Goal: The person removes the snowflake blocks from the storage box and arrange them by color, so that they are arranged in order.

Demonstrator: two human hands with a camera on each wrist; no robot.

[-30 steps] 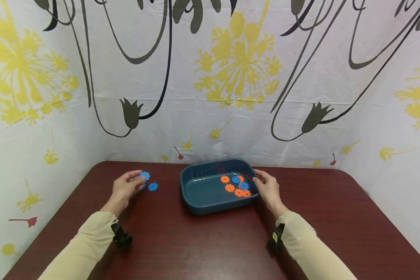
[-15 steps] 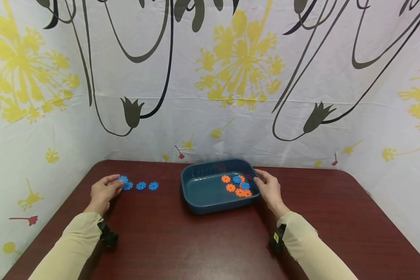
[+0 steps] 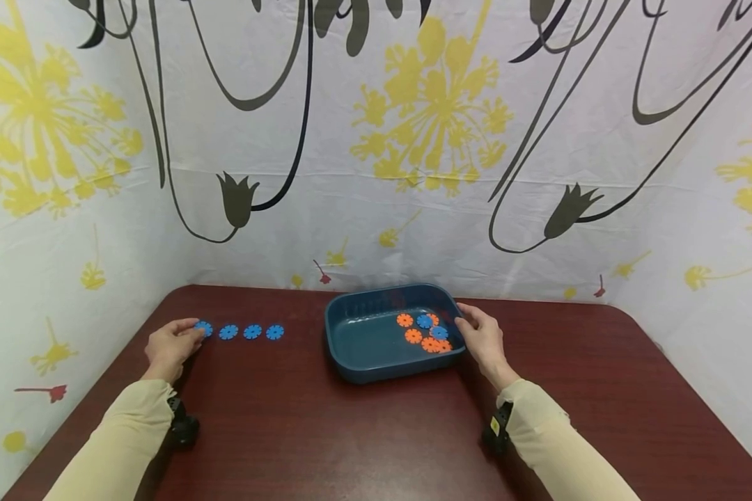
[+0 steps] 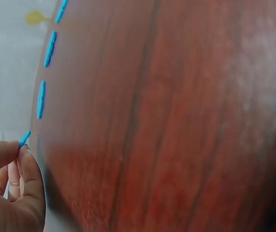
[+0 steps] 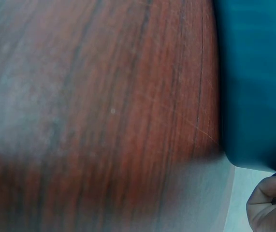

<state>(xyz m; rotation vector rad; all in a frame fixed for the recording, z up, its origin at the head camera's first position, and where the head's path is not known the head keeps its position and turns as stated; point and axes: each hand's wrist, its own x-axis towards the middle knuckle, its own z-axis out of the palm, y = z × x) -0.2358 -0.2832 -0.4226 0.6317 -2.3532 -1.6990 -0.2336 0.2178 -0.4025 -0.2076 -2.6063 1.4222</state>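
Between thumb and fingers, my left hand (image 3: pixel 170 346) pinches a blue notched plastic disc (image 3: pixel 205 328), at the left end of a row. Tilted at the fingertips, the same disc (image 4: pixel 25 138) shows in the left wrist view. Three more blue discs (image 3: pixel 253 332) lie flat to its right, spaced apart. My right hand (image 3: pixel 482 339) grips the right end of a dark teal plastic basin (image 3: pixel 366 370). Inside, toward its right side, are several orange notched discs (image 3: pixel 413 336) and some blue ones (image 3: pixel 424 321), a few overlapping. In the right wrist view, the basin's outer wall (image 5: pixel 258 87) hides its contents.
The dark red wood-grain table (image 3: pixel 376 445) has a rounded back edge close behind the basin and the blue row. White patterned cloth (image 3: pixel 326 153) hangs behind and at both sides. A wrist camera (image 3: pixel 184 428) is strapped to the left forearm, another to the right.
My left hand has moved left, carrying a blue disc past the others and lowering it at the row's left end. The right hand and basin stay in place.
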